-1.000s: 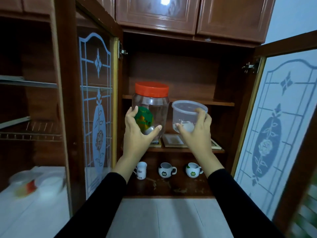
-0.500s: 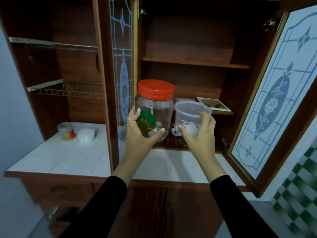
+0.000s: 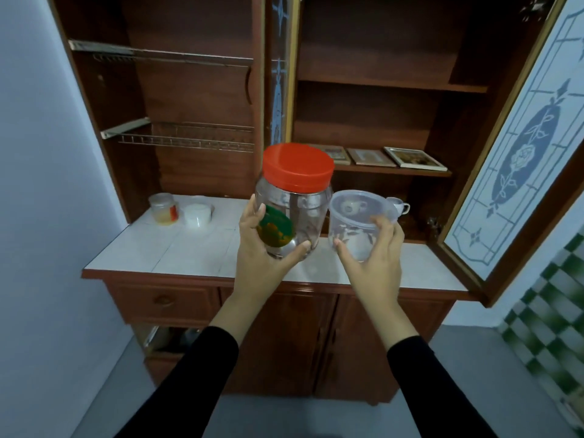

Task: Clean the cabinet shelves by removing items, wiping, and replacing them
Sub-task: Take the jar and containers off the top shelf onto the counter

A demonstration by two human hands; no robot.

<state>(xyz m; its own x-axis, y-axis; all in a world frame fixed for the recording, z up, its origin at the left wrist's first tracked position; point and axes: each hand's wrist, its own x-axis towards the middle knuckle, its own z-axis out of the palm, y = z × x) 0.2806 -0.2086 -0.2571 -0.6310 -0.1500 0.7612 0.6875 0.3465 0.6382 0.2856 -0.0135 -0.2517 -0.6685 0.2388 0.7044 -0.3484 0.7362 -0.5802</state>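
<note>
Removal step: left hand (image 3: 262,248) gripped the red-lidded jar (image 3: 294,200), right hand (image 3: 373,257) gripped the clear tub (image 3: 357,222), both at frame centre over the white counter (image 3: 177,245); next move likely needed a level set-down there.

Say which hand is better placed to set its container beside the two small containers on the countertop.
Probably left. The left hand, gripping the red-lidded jar, is nearer those small containers; the right hand holds the clear tub farther.
</note>
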